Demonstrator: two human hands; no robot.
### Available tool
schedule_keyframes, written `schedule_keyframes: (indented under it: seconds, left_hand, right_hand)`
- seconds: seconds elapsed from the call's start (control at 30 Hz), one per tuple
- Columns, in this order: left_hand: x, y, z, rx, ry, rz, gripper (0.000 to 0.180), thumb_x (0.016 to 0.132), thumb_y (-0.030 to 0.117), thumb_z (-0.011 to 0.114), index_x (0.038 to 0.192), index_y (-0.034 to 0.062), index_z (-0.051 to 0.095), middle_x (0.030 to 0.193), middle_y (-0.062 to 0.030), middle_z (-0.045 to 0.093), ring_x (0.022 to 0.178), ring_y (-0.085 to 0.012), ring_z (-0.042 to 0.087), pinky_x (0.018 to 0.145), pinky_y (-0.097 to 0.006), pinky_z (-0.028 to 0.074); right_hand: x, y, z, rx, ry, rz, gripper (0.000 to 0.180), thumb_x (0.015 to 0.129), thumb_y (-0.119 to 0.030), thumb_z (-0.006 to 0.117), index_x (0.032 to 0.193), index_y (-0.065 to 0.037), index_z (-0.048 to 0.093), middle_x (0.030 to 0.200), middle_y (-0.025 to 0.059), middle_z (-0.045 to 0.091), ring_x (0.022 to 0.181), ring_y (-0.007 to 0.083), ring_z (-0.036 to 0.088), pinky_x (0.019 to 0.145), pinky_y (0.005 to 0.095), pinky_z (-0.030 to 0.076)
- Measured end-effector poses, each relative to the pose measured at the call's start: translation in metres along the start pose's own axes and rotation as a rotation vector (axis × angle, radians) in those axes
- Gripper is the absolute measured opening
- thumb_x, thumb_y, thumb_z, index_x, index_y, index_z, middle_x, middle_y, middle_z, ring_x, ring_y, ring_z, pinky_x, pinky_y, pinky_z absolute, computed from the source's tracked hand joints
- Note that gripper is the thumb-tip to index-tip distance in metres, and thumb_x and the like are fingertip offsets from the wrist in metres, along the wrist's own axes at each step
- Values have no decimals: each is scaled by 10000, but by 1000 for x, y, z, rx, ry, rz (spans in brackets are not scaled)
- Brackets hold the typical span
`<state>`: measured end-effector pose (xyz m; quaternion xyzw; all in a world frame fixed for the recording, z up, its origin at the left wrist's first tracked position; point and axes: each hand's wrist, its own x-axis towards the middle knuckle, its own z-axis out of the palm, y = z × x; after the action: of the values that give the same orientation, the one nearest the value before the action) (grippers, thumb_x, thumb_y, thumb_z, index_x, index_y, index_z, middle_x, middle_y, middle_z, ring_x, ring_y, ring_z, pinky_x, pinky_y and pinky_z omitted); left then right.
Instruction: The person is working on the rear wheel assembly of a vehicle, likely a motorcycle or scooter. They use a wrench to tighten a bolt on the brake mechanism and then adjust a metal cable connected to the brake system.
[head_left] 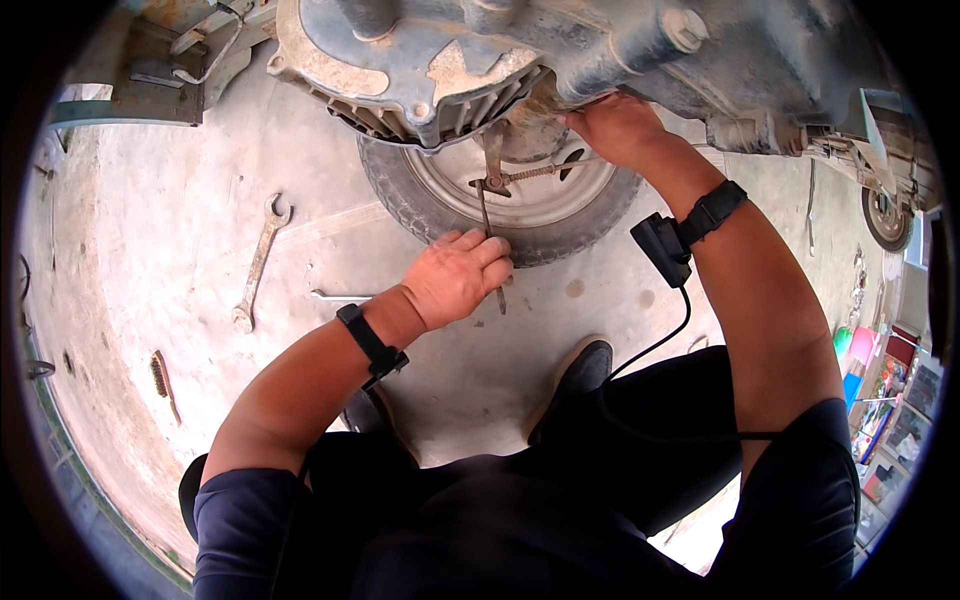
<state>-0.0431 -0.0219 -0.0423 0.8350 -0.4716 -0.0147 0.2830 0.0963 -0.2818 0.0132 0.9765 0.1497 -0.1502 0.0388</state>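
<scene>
My left hand (pixel 458 278) is closed around a thin rusty metal rod (pixel 484 208). The rod's upper end meets a small brake lever (pixel 493 160), and its lower end sticks out below my fingers. From that lever a spring-wrapped brake rod (pixel 540 173) runs to the right across the wheel (pixel 570 235). My right hand (pixel 618 128) is curled in beside the rusty hub (pixel 537 128), under the grey casing. Its fingertips are tucked against the metal there, and whatever they grip is hidden.
The large grey finned casing (pixel 400 60) hangs overhead. On the concrete to the left lie a big open-end wrench (pixel 262 262), a smaller wrench (pixel 335 296) and a wire brush (pixel 160 375). A cable (pixel 655 352) hangs from a black device on my right wrist. Shelves with goods stand far right.
</scene>
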Motion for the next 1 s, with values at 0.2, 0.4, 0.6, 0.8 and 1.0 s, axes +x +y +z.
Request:
schedule_keyframes:
  seconds: [0.2,0.4,0.6,0.8,1.0]
  left_hand:
    - [-5,-4,-11,-207,247,-153,184,877,102,620,1038,98,532,1071,-70,596,827,-265,588,680,-344,485]
    - [36,-59,-50,-1089,566,-942,152,1009,200,472,975,71,544,849,-36,610,675,-106,533,563,-236,406]
    - [55,-95,-50,-1389,667,-1128,63,968,128,516,944,118,574,824,-27,597,621,-104,486,489,-231,326]
    - [55,-121,-14,-1462,603,-1104,87,968,139,529,1007,120,604,829,-36,645,598,-74,460,476,-203,302]
    - [43,-164,21,-1661,703,-1117,115,972,152,528,1026,115,622,819,-31,657,596,-58,472,458,-193,304]
  right_hand:
    - [1,-1,-3,-49,-8,-45,483,1005,-473,392,1143,-103,669,1120,186,659,1049,373,616,915,459,487]
    - [5,4,5,-108,-28,-54,477,1008,-469,388,1145,-105,665,1121,192,656,1072,380,603,932,455,478]
    - [5,-3,-8,-116,-182,-18,483,1012,-496,345,1141,-158,666,1093,197,659,1067,374,608,914,468,484]
    - [2,-3,-15,-135,-198,-22,507,1019,-514,301,1119,-189,677,1037,179,676,978,375,641,875,483,497]
    - [-1,-5,-16,-160,-97,-25,604,1005,-575,258,1175,-140,641,1015,150,685,970,361,649,881,481,491]
